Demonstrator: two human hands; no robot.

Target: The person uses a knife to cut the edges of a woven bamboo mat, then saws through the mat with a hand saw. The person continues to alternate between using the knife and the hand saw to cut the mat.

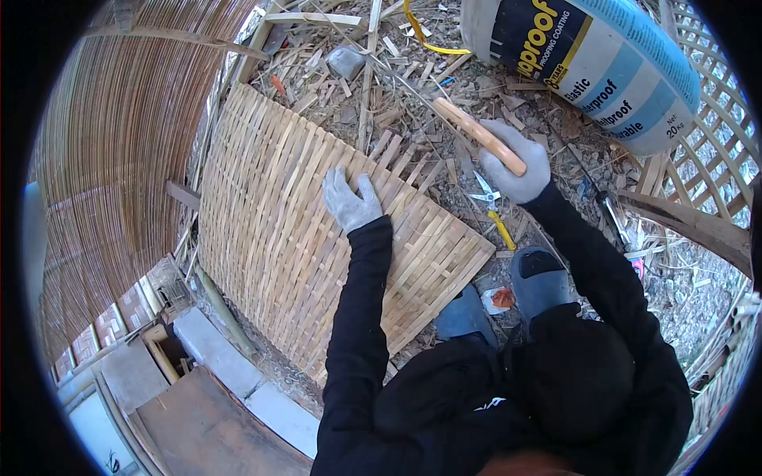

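A woven bamboo panel (pixel 278 214) lies slanted across the ground in front of me. My left hand (pixel 351 200), in a pale grey work glove, rests on its weave with fingers spread. To the right, past the panel's edge, my gloved right hand (pixel 520 163) is wrapped round the wooden handle of a knife (pixel 480 136). Its thin blade points away to the upper left, seen nearly edge-on. Loose strip ends (pixel 405 163) stick out from the panel's far edge. Beside my right hand, yellow-handled snips (pixel 492 208) lie on the ground with their jaws apart.
A large blue-and-white coating bucket (pixel 603 79) leans at upper right, before a lattice (pixel 706 151). Bamboo scraps, a grey stone (pixel 346 62) and a yellow curved strip (pixel 425 40) litter the ground. A slatted screen (pixel 127 159) and pale blocks (pixel 214 349) stand left.
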